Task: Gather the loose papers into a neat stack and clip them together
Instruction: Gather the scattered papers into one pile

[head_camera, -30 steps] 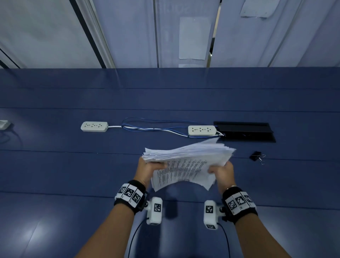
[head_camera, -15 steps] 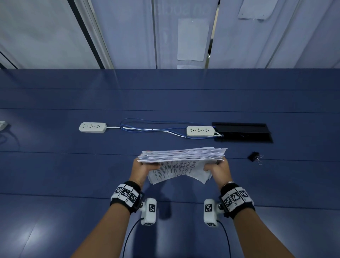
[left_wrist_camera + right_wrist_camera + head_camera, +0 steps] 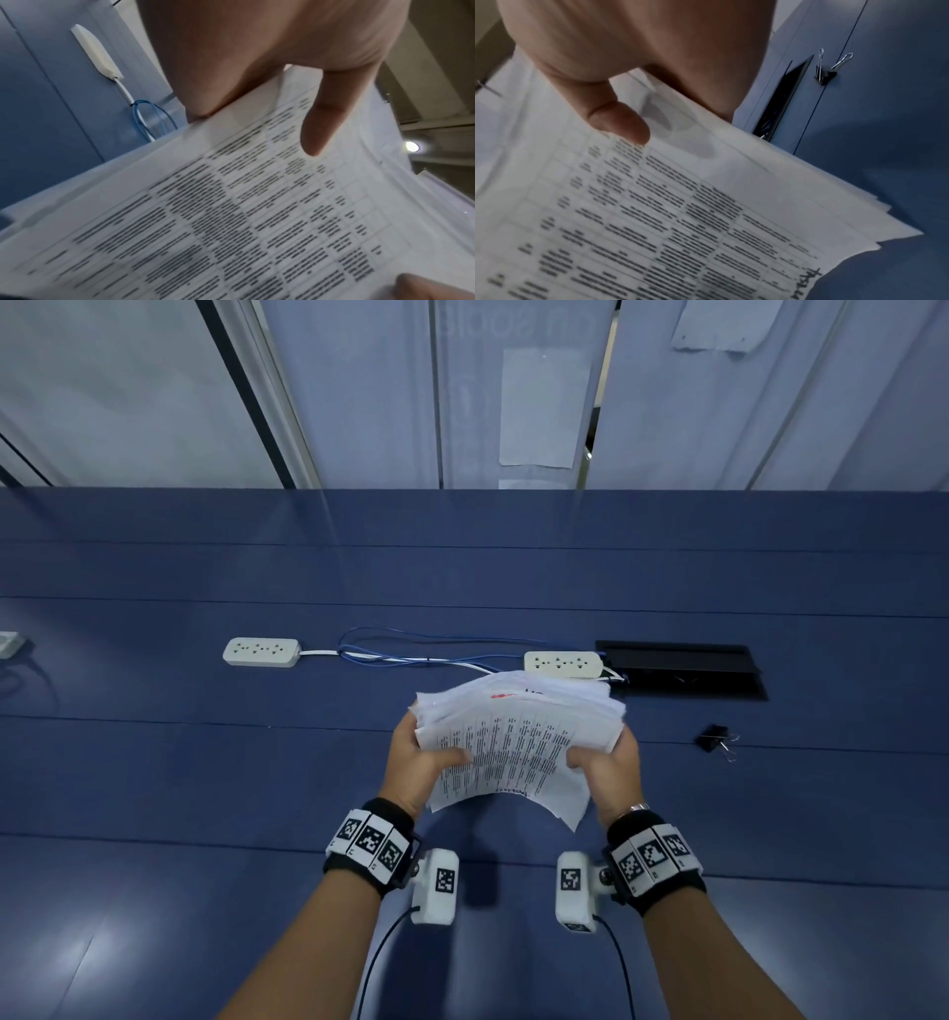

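Observation:
A thick bundle of printed papers [image 3: 513,742] is held in the air above the blue table [image 3: 205,762], tilted so its printed face is toward me. My left hand [image 3: 421,762] grips its left edge, thumb on the printed face [image 3: 321,130]. My right hand [image 3: 606,762] grips the right edge, thumb on the sheet [image 3: 621,121]. The sheets [image 3: 706,203] are uneven at the lower right corner. A black binder clip [image 3: 715,741] with silver handles lies on the table to the right of the papers, also seen in the right wrist view as the binder clip [image 3: 825,75].
Two white power strips [image 3: 262,652] [image 3: 562,664] lie farther back, joined by blue and white cables [image 3: 411,654]. A black cable box [image 3: 683,670] is set into the table at the back right. Curtains hang behind the table's far edge.
The bundle, held nearly flat half a second ago, has tipped up so its printed face shows. Both hands keep their grip on its edges.

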Action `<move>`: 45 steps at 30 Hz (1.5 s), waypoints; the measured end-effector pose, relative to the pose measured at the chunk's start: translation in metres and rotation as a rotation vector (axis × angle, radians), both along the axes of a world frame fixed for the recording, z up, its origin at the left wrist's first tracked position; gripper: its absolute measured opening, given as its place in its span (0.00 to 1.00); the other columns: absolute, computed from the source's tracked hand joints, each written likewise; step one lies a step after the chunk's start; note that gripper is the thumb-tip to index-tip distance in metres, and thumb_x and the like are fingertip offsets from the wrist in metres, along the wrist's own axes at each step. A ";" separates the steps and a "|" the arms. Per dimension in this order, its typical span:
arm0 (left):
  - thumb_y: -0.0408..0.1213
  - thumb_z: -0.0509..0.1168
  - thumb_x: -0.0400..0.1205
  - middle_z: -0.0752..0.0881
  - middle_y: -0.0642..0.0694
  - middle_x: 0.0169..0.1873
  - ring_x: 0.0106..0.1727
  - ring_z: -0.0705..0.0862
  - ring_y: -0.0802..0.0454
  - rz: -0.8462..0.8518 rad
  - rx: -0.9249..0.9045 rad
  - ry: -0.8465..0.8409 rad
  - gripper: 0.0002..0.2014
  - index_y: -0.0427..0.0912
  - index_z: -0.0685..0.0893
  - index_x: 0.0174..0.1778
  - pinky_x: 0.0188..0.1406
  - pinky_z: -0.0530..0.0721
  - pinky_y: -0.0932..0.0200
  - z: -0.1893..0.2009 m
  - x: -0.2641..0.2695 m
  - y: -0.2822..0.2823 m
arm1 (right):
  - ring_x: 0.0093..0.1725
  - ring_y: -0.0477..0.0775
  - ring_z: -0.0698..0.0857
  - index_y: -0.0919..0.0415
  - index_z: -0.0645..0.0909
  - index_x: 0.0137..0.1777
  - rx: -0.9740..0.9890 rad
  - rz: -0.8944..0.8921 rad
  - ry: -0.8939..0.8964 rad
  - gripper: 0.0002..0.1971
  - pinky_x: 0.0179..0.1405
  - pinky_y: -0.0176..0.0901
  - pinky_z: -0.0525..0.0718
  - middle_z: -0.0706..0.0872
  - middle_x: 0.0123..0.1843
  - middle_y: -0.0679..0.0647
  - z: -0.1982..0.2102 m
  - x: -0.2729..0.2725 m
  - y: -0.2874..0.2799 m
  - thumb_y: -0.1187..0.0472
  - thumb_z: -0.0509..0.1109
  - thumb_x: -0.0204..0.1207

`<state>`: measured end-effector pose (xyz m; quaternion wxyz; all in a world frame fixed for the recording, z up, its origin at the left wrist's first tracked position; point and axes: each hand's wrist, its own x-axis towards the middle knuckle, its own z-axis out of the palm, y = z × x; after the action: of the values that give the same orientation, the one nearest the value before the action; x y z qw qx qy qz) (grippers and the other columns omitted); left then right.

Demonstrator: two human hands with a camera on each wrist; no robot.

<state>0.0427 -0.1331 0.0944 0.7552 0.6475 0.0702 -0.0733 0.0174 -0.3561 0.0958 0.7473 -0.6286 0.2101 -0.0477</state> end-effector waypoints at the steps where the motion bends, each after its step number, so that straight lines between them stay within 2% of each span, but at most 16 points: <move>1: 0.18 0.72 0.57 0.90 0.45 0.45 0.45 0.90 0.52 0.006 -0.012 -0.018 0.29 0.41 0.83 0.54 0.39 0.89 0.58 0.002 0.001 0.001 | 0.37 0.48 0.83 0.55 0.79 0.44 0.015 -0.010 -0.030 0.22 0.37 0.40 0.82 0.86 0.37 0.48 0.001 0.000 -0.001 0.80 0.66 0.55; 5: 0.18 0.70 0.54 0.84 0.48 0.43 0.42 0.84 0.57 -0.020 0.015 -0.038 0.28 0.41 0.79 0.49 0.36 0.85 0.61 -0.004 0.005 0.009 | 0.34 0.45 0.83 0.57 0.79 0.45 0.006 0.023 -0.008 0.22 0.32 0.36 0.83 0.85 0.33 0.45 -0.003 0.000 -0.010 0.78 0.65 0.53; 8: 0.19 0.70 0.55 0.87 0.42 0.43 0.47 0.86 0.44 -0.008 0.020 0.073 0.26 0.37 0.81 0.51 0.45 0.88 0.52 -0.019 0.005 0.009 | 0.38 0.53 0.86 0.62 0.81 0.45 -0.049 0.070 0.110 0.19 0.28 0.35 0.83 0.87 0.29 0.41 -0.014 0.002 -0.008 0.76 0.68 0.52; 10: 0.21 0.72 0.56 0.91 0.40 0.44 0.51 0.88 0.39 0.004 0.033 0.116 0.26 0.34 0.84 0.52 0.52 0.88 0.43 -0.022 0.004 0.004 | 0.40 0.57 0.85 0.65 0.82 0.46 -0.045 0.038 0.126 0.16 0.27 0.35 0.83 0.88 0.33 0.47 -0.015 0.003 -0.004 0.81 0.70 0.61; 12: 0.22 0.74 0.58 0.93 0.41 0.45 0.51 0.90 0.38 0.002 0.039 0.110 0.24 0.33 0.87 0.52 0.51 0.90 0.45 -0.018 0.004 0.000 | 0.38 0.52 0.86 0.63 0.82 0.47 -0.013 -0.007 0.105 0.17 0.30 0.36 0.85 0.87 0.38 0.51 -0.010 0.004 -0.002 0.85 0.68 0.67; 15: 0.21 0.75 0.60 0.91 0.32 0.52 0.52 0.91 0.35 0.023 -0.025 0.097 0.29 0.27 0.85 0.59 0.52 0.90 0.42 -0.013 0.006 0.002 | 0.34 0.46 0.87 0.60 0.82 0.43 0.003 -0.058 0.047 0.19 0.34 0.39 0.86 0.88 0.37 0.49 -0.006 0.006 -0.004 0.86 0.66 0.67; 19: 0.22 0.74 0.56 0.90 0.31 0.51 0.51 0.89 0.36 0.039 0.013 0.148 0.32 0.23 0.83 0.60 0.47 0.89 0.49 -0.024 0.006 0.009 | 0.38 0.52 0.86 0.63 0.82 0.47 -0.021 -0.016 0.125 0.18 0.35 0.42 0.83 0.88 0.40 0.53 -0.018 0.004 -0.011 0.85 0.65 0.68; 23: 0.12 0.71 0.63 0.93 0.46 0.41 0.51 0.88 0.38 -0.026 0.105 0.239 0.21 0.36 0.88 0.48 0.46 0.89 0.54 -0.041 0.002 0.007 | 0.45 0.60 0.87 0.67 0.85 0.49 -0.096 0.107 0.281 0.15 0.39 0.42 0.83 0.89 0.43 0.56 -0.042 0.000 -0.010 0.83 0.69 0.68; 25: 0.08 0.69 0.67 0.93 0.49 0.41 0.53 0.89 0.39 -0.050 0.133 0.256 0.24 0.42 0.88 0.45 0.46 0.88 0.56 -0.047 0.000 0.003 | 0.44 0.59 0.86 0.64 0.85 0.46 -0.096 0.108 0.318 0.14 0.41 0.42 0.83 0.89 0.43 0.57 -0.048 -0.002 -0.008 0.82 0.70 0.68; 27: 0.08 0.70 0.66 0.92 0.48 0.42 0.53 0.88 0.40 -0.039 0.138 0.254 0.24 0.44 0.88 0.44 0.49 0.86 0.56 -0.047 -0.001 0.000 | 0.43 0.58 0.86 0.62 0.84 0.42 -0.071 0.074 0.305 0.15 0.42 0.43 0.83 0.88 0.41 0.55 -0.049 -0.004 -0.006 0.83 0.69 0.67; 32: 0.15 0.75 0.59 0.93 0.40 0.44 0.52 0.90 0.35 0.016 0.077 0.257 0.22 0.37 0.88 0.47 0.58 0.87 0.38 -0.046 -0.001 0.004 | 0.36 0.54 0.86 0.63 0.83 0.40 0.087 -0.076 0.198 0.15 0.35 0.42 0.82 0.88 0.36 0.53 -0.043 -0.010 -0.003 0.73 0.66 0.51; 34: 0.12 0.74 0.65 0.93 0.41 0.46 0.54 0.90 0.36 0.018 0.125 0.269 0.21 0.37 0.87 0.48 0.62 0.85 0.34 -0.049 -0.005 0.007 | 0.41 0.55 0.86 0.61 0.83 0.43 0.033 -0.033 0.196 0.15 0.39 0.43 0.82 0.88 0.41 0.54 -0.045 -0.014 -0.002 0.75 0.71 0.57; 37: 0.19 0.77 0.71 0.94 0.44 0.50 0.55 0.92 0.43 -0.015 0.224 0.218 0.17 0.39 0.89 0.53 0.61 0.87 0.38 -0.047 -0.008 0.011 | 0.46 0.48 0.87 0.57 0.84 0.49 -0.066 0.021 0.161 0.17 0.42 0.41 0.83 0.90 0.47 0.50 -0.047 -0.016 -0.004 0.80 0.72 0.70; 41: 0.23 0.78 0.72 0.93 0.45 0.52 0.55 0.92 0.49 -0.050 0.297 0.136 0.17 0.37 0.89 0.56 0.57 0.90 0.49 -0.019 0.007 0.015 | 0.51 0.45 0.89 0.54 0.86 0.54 -0.132 0.088 0.133 0.16 0.48 0.40 0.86 0.91 0.52 0.46 -0.041 -0.009 -0.011 0.75 0.75 0.73; 44: 0.21 0.76 0.73 0.93 0.46 0.54 0.55 0.91 0.51 -0.091 0.311 0.111 0.18 0.39 0.89 0.58 0.60 0.88 0.48 0.006 0.024 0.018 | 0.52 0.44 0.90 0.58 0.85 0.61 -0.118 0.193 0.178 0.15 0.43 0.33 0.87 0.91 0.55 0.48 -0.037 -0.003 -0.018 0.70 0.75 0.76; 45: 0.21 0.76 0.74 0.92 0.46 0.54 0.56 0.91 0.51 -0.108 0.342 0.099 0.18 0.41 0.89 0.57 0.61 0.88 0.48 0.014 0.029 0.020 | 0.52 0.46 0.91 0.58 0.85 0.59 -0.139 0.227 0.202 0.13 0.43 0.35 0.89 0.92 0.54 0.50 -0.037 -0.001 -0.020 0.69 0.75 0.77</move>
<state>0.0718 -0.1130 0.1079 0.6249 0.7649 0.0838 -0.1322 0.0161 -0.3763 0.0588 0.6777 -0.7000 0.2082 0.0860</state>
